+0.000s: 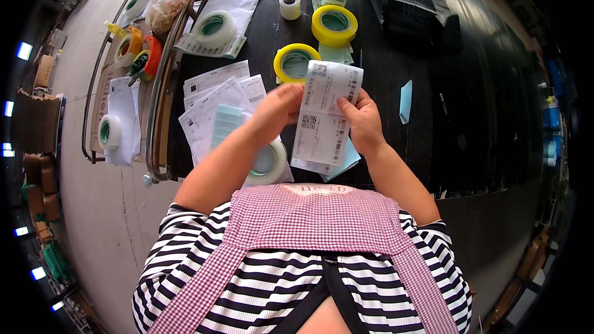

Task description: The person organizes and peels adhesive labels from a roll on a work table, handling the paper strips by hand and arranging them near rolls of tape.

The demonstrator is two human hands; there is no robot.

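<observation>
Checked apron [309, 216] nearest; above it both hands, left hand [277, 110] and right hand [362, 120], pinch a printed label sheet [325, 114] upright, lifted clear of the desk [458, 117]. Yellow tape roll [296, 62] sits at twelve o'clock within reach.

Both hands meet over the near edge of the surface [433, 117], the left hand [276, 111] and right hand [362, 120] holding a label sheet [327, 111] between them. Just behind the hands lies a tape roll [296, 62], with a second tape roll [334, 25] farther back. Left of the left hand lie loose papers [216, 105]; beneath its forearm sits another tape roll [267, 162]. Well behind the right hand lies a bag [408, 6]. Far left of the hands stands a cart [124, 86] carrying more rolls.
</observation>
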